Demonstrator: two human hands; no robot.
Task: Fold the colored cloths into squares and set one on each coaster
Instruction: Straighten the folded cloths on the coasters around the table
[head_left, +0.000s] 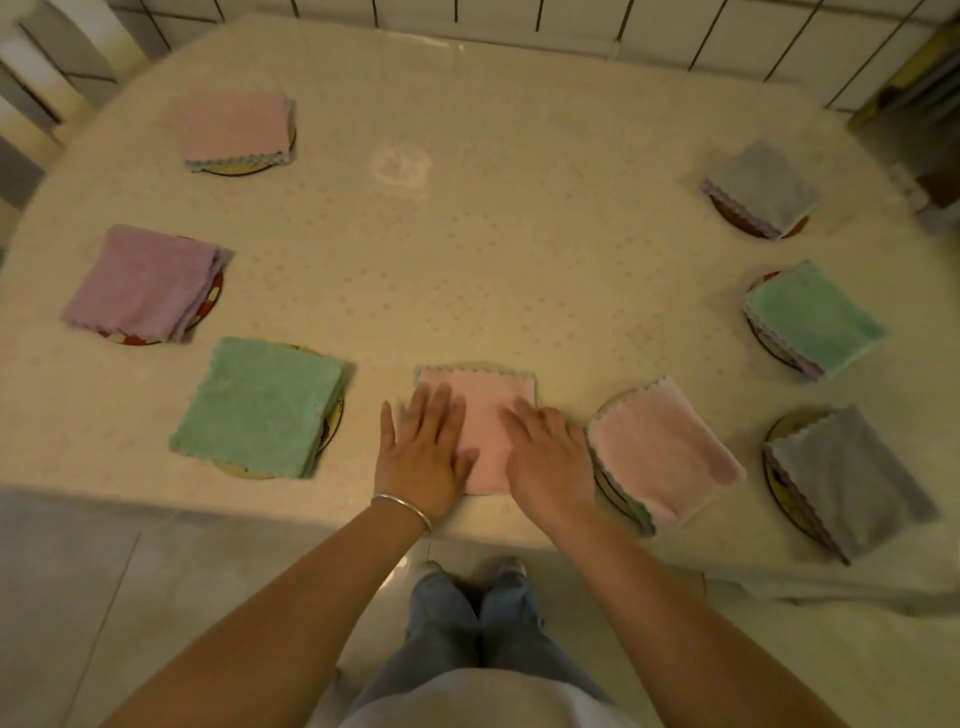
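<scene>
Hands lie flat on the last cloth: the left hand (423, 457) and the right hand (545, 457) both rest with fingers straight on a folded pink cloth (485, 415) at the near middle of the desk (467, 260). Neither hand grips anything; they press or smooth the fabric. A thin curve of coaster (478, 365) shows just past the far edge of this cloth, so it seems to sit on its coaster already.

Around it, seven more folded cloths each lie on a round coaster. On the left: a green cloth (260, 405) nearest, a lilac cloth (143, 283) beyond it, and a pale pink cloth (236, 127) at the far left. On the right: a second pink cloth (665, 452) just beside the right hand, a grey cloth (852, 478) at the near right, a mint cloth (815, 319) farther back, and a grey-lilac cloth (763, 187) at the far right.

No loose or unfolded cloth is in sight, and no bare coaster shows. By my judgement the task is nearly finished: all that looks left is to flatten this middle square and lift the hands away. Some squares sit skewed on their coasters, though each covers its own.
</scene>
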